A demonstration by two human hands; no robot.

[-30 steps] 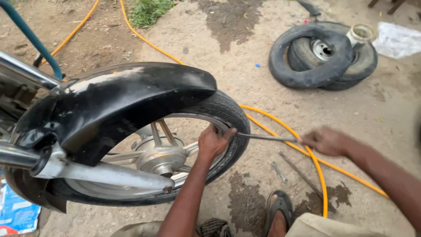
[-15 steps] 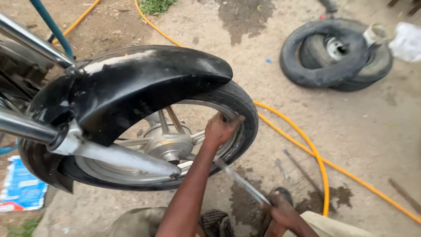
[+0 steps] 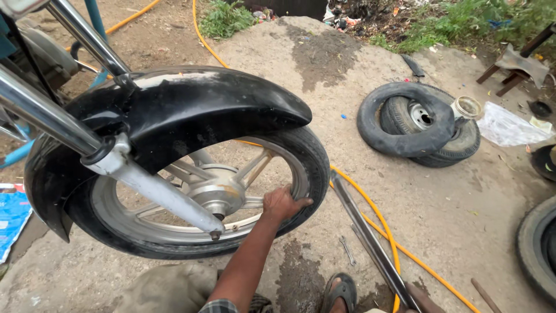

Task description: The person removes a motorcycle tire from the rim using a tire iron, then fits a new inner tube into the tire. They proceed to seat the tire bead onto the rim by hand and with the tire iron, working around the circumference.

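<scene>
1. The left hand (image 3: 282, 204) rests against the lower right part of the motorcycle front wheel (image 3: 202, 191), fingers curled over the inner edge of the black tyre (image 3: 310, 168) where it meets the silver rim (image 3: 110, 208).
2. Its grip is narrow and closed: the fingers wrap the tyre's edge and the thumb lies along it, with no gap showing between hand and rubber.
3. The right hand (image 3: 421, 300) sits at the bottom edge of the view, mostly cut off. It touches the lower end of a long metal bar (image 3: 370, 243), but how tightly the fingers close on it cannot be told.
4. The bar runs diagonally from that hand up toward the wheel; its upper end lies just beside the tyre's right side, near the left hand. Whether the tip touches the tyre is not clear.
5. The wheel stands upright under a black mudguard (image 3: 191, 110), held by a shiny fork leg (image 3: 145, 182).
6. An orange hose (image 3: 385, 232) curves on the concrete behind the bar, and a small spanner (image 3: 346, 249) lies on the ground just left of the bar.
7. A sandalled foot (image 3: 340, 293) shows between the two arms.
8. Loose tyres (image 3: 417, 124) are stacked well apart to the right.
</scene>
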